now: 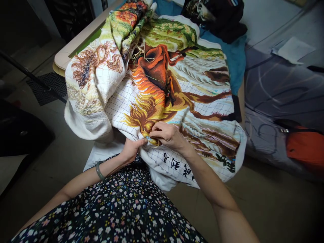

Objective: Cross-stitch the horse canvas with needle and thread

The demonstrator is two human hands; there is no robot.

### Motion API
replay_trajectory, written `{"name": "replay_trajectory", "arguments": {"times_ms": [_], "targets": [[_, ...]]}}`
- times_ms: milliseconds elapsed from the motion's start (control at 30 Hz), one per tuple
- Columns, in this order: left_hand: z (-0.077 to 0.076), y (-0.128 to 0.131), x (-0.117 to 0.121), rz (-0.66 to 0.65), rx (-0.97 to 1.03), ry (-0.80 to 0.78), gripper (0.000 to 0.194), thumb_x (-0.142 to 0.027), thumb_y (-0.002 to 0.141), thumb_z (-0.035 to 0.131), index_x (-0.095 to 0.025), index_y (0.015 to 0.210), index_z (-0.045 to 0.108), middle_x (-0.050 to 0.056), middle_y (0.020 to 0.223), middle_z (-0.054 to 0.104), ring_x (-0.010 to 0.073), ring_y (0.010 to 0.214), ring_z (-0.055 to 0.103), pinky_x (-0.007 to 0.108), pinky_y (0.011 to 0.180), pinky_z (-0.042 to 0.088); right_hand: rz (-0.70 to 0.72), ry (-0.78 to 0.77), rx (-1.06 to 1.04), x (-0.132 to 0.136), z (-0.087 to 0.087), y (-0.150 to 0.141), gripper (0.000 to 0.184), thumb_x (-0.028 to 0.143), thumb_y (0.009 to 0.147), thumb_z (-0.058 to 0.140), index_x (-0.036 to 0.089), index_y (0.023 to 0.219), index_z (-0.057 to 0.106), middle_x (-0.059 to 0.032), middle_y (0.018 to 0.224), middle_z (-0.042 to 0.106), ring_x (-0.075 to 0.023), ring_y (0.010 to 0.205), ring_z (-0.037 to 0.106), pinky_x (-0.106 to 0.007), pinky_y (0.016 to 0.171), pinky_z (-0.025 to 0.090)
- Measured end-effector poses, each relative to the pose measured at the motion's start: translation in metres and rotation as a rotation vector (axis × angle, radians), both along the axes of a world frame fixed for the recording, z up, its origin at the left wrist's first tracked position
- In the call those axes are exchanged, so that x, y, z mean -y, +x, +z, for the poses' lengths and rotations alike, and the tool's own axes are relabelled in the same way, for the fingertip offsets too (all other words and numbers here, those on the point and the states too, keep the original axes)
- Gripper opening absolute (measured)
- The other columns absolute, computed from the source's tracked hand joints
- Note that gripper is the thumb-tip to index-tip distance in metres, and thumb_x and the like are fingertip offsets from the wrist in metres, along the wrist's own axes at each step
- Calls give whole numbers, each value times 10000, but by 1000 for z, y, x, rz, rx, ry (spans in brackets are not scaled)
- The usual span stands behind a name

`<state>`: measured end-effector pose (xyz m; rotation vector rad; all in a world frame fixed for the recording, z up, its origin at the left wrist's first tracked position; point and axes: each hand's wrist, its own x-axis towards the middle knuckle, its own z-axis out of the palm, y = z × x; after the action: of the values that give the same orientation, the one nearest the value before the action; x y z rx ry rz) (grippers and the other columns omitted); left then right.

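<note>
Head view, and closest to us is the person's dark flowery skirt (121,209), little white, pink and yellow blooms all over it. Left wrist has a greenish bangle (99,171) on it. That left hand (131,148) has the near edge of a big stitched cloth (174,84) clamped, thumb on top and the other fingers tucked under where I can't see them. Right hand (168,135) is just beside it, fingertips drawn together right at the stitched horse's head (148,126); honestly can't tell if there's a needle or a bit of fabric between them.

The cloth itself is draped over a table (62,55), with its near edge hanging off toward the person's lap. Black characters (174,163) run along the white gridded strip near the right forearm. Farther up you get the horse's fiery mane, a reddish saddle and some loose threads (143,55) lying on top. The cloth's left side is bunched and folded over, wrong side showing.

Past that, a blue-green cloth (236,60) pokes out along the right, with a black bundle (225,20) at the far end. Off to the right of the table sits an orange bag (303,148).
</note>
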<state>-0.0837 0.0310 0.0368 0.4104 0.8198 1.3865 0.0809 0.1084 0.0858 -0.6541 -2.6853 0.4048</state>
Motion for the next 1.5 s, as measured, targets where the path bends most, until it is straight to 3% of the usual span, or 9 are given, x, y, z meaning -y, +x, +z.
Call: {"name": "replay_trajectory", "arguments": {"times_ms": [333,567,700,833,967,1133,1233,1367,1500], "targets": [[1,0,1,9,20,-20,778,-176,581,849,-214,1307,570,81,1180,718,255,1202,614,437,1118,398,-7,92,115,17,6,-5,265,135,980,450,169,917,705,-67,814,640,-174,764,540,-289,670,403],[4,-3,4,0,79,-138,749,-211,567,843,-198,1275,598,62,1078,743,249,1045,672,413,1042,454,-107,329,245,46,13,-20,262,143,1000,429,160,886,664,-83,787,618,-192,754,512,-321,661,375],[5,-5,5,-27,119,-244,671,-201,544,827,-164,1190,653,51,962,756,239,898,686,417,959,498,-154,331,171,50,6,-23,251,141,1002,411,171,942,652,-157,1062,667,-217,875,562,-331,719,436],[6,-7,5,-49,133,-297,589,-225,530,843,-148,1094,694,33,829,746,247,835,688,428,920,512,13,117,-68,59,10,-21,220,133,993,386,187,955,596,-155,1125,672,-206,930,609,-336,779,487],[5,-7,5,-22,125,-283,643,-193,528,856,-167,1145,677,53,934,766,273,1010,686,445,1019,472,277,-437,-337,79,44,-12,144,206,1012,377,227,933,496,-34,764,656,-146,709,619,-276,693,491],[3,-7,5,-12,114,-231,719,-207,545,860,-185,1227,632,79,1074,758,286,1156,645,464,1097,417,553,-963,-276,93,79,2,299,369,1053,288,248,854,475,-21,643,619,-131,604,618,-247,629,488],[5,-6,4,-11,92,-227,759,-226,543,867,-191,1257,612,77,1086,754,284,1145,652,460,1093,425,345,-1008,-289,83,67,4,225,349,1044,365,223,917,501,20,587,592,-102,503,577,-199,521,452],[7,-5,4,-18,81,-158,778,-210,556,858,-196,1287,594,87,1131,742,293,1108,669,469,1060,457,-310,-470,-177,59,29,0,148,187,963,474,169,1060,584,-7,690,665,-120,523,594,-224,523,443],[5,-6,4,-25,63,-92,800,-158,554,850,-201,1305,580,88,1157,735,279,1115,667,446,1063,459,-321,-282,-69,45,4,-4,191,142,921,511,162,1000,685,-84,927,766,-194,784,724,-286,709,539]]}}
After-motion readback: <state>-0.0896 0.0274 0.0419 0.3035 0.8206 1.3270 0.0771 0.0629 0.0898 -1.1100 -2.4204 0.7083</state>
